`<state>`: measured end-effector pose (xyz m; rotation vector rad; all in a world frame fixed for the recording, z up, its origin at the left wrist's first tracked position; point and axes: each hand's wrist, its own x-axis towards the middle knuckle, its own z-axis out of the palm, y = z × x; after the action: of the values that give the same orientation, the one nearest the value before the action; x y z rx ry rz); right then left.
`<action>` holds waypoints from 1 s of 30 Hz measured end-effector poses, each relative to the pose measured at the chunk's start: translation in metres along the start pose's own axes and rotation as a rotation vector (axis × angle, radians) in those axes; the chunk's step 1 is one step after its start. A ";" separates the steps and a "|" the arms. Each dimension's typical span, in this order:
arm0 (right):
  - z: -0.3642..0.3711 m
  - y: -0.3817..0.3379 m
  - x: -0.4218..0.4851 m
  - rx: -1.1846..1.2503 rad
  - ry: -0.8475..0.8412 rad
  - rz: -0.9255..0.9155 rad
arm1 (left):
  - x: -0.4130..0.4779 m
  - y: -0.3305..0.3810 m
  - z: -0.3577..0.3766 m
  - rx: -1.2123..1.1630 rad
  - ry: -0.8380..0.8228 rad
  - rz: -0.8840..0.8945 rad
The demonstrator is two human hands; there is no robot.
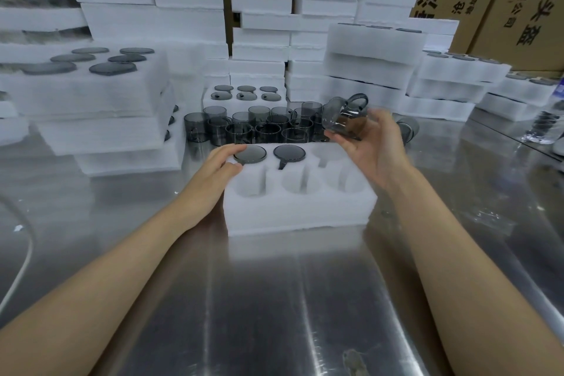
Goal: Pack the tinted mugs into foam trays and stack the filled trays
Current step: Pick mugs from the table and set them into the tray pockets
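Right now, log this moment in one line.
left hand: rests on foam tray | right hand: holds tinted mug | pockets: two filled, four empty

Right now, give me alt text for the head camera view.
The right hand holds a tinted mug near a foam tray with two of six slots filled; the left hand rests on the tray. Loose mugs stand behind.

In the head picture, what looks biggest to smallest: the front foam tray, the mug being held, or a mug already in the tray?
1. foam tray
2. held mug, in the right hand
3. packed mug, though only its round end shows, so the two mugs may really match.
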<state>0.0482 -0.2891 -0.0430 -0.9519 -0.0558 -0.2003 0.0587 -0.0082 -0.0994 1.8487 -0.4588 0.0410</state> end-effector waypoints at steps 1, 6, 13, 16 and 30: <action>0.000 0.000 0.001 -0.017 -0.008 -0.009 | 0.000 0.000 0.000 0.001 0.000 0.000; -0.003 0.002 0.004 -0.159 -0.017 -0.039 | 0.000 0.001 0.000 0.004 0.007 0.000; -0.007 0.001 0.006 -0.248 -0.005 -0.132 | 0.000 0.001 0.000 0.009 0.005 0.003; -0.010 -0.001 0.004 -0.463 -0.021 -0.166 | 0.000 0.001 0.000 0.010 0.005 -0.005; -0.001 0.004 -0.006 -1.255 -0.140 -0.380 | -0.002 0.002 0.001 0.004 0.011 0.005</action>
<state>0.0429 -0.2869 -0.0481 -2.2082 -0.2599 -0.5480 0.0561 -0.0091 -0.0985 1.8508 -0.4562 0.0558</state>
